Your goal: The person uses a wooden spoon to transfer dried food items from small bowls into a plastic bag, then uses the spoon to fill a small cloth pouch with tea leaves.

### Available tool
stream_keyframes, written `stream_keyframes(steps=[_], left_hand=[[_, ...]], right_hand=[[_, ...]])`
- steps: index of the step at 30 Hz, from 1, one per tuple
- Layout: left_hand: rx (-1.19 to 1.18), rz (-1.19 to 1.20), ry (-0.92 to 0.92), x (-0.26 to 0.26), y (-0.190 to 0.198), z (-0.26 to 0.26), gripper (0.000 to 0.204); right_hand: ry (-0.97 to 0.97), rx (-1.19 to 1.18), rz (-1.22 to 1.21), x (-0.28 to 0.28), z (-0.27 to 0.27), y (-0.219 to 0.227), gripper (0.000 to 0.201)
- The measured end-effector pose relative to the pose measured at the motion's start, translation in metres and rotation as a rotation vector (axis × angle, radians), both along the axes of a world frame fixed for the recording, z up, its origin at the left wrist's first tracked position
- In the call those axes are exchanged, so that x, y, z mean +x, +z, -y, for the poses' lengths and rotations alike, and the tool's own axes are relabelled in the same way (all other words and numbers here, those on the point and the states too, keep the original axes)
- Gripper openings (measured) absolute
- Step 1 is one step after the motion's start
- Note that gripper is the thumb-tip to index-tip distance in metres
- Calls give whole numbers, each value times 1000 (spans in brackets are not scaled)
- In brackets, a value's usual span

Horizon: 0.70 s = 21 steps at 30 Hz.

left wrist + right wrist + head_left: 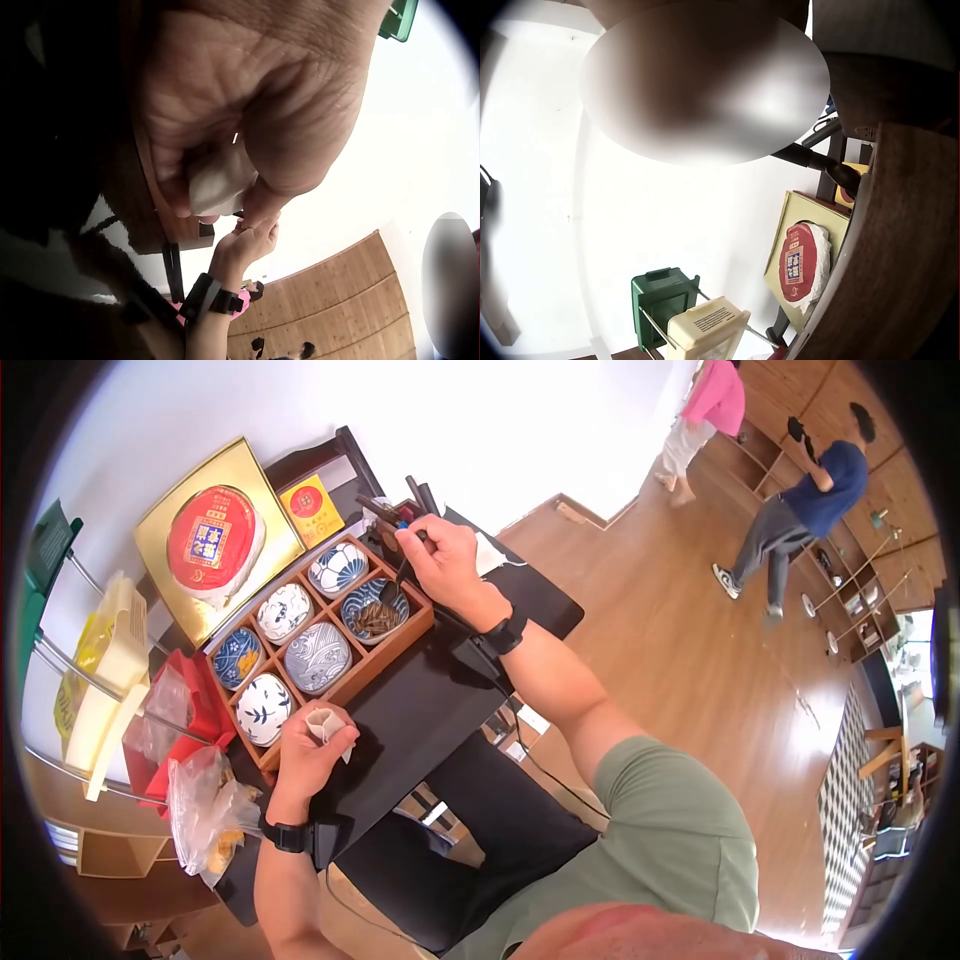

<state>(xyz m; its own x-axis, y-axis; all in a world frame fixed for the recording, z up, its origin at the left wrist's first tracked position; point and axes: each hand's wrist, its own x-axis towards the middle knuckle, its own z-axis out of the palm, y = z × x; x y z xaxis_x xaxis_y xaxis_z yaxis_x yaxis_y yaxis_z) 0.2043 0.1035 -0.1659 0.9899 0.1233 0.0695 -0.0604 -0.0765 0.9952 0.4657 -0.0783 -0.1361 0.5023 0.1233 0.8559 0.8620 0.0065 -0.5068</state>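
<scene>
— Head view?
— Right hand (447, 563), arm (560, 675) outstretched, grips a black spoon (391, 592) at the bowl (354, 603) of brown sticks (378, 623); left hand (303, 758) holds a pale pouch (322, 725).
— Left wrist?
— Palm (206, 67) exposed, thumb (264, 199) and fingers (172, 187) pinching.
— Right wrist?
— Blur hides the grip; the spoon juts past it.

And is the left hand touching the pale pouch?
Touching: the left wrist view shows the left hand gripping the pale pouch, with no gap between them.
</scene>
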Motion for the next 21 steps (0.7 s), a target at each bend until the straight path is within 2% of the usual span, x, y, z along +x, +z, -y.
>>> stream_keyframes(steps=[3,6,7,8,10,11,12,14,17,21], left_hand=[[19,-22,-14,0,1,-1,13],[99,-7,-17,1,-1,-3,13],[56,-30,-11,0,-1,-2,12],[110,2,-5,2,0,-2,11],[143,7,-7,0,-2,-3,10],[126,-2,-12,0,-3,-4,10],[102,-4,-23,-1,-5,-5,10],[75,-10,-36,0,-3,-5,11],[65,-14,-35,-1,-3,-5,11],[49,-18,-49,1,-5,-7,13]], right_hand=[[-34,-45,-86,-1,-3,0,18],[-184,-131,-280,6,-9,-7,29],[-191,-75,-161,9,-11,-7,31],[-200,-50,-140,9,-12,-8,33],[-202,-126,-184,12,-10,-13,36],[-230,-237,-279,19,-10,-19,39],[-264,-193,-193,32,-15,-32,40],[-265,-269,-261,31,-12,-26,36],[-172,-169,-282,26,-9,-22,32],[-119,-152,-308,27,-9,-22,33]])
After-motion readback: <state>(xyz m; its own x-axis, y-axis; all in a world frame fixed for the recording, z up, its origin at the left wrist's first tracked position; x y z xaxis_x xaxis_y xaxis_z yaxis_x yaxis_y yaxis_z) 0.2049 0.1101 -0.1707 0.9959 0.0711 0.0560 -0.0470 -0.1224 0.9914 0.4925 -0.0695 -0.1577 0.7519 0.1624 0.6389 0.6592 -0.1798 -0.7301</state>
